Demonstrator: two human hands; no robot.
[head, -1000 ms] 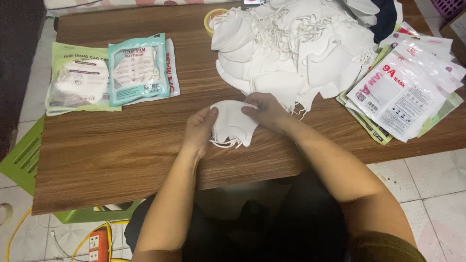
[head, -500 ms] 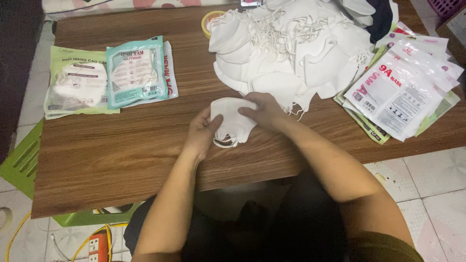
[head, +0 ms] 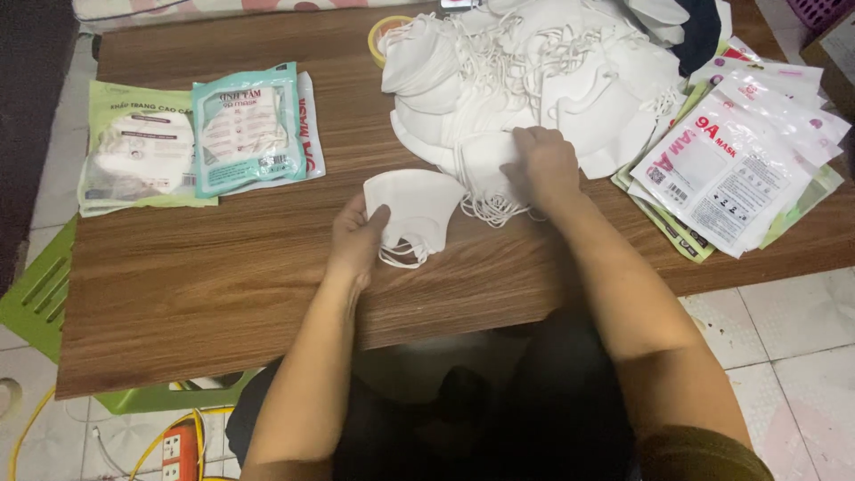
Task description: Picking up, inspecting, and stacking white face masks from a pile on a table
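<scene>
Your left hand (head: 356, 242) now holds the folded white mask (head: 411, 209) alone, as your right hand (head: 545, 165) has moved to grip another from the pile of masks (head: 534, 80).

- Light was soft, even and fairly bright, apparently from overhead.
- Glossy packets (head: 726, 169) right of the hands carried mild glare.
- Shadows under the hands were faint.
- Focus was sharp; the white mask heap (head: 534, 80) beyond looked slightly washed out.
</scene>
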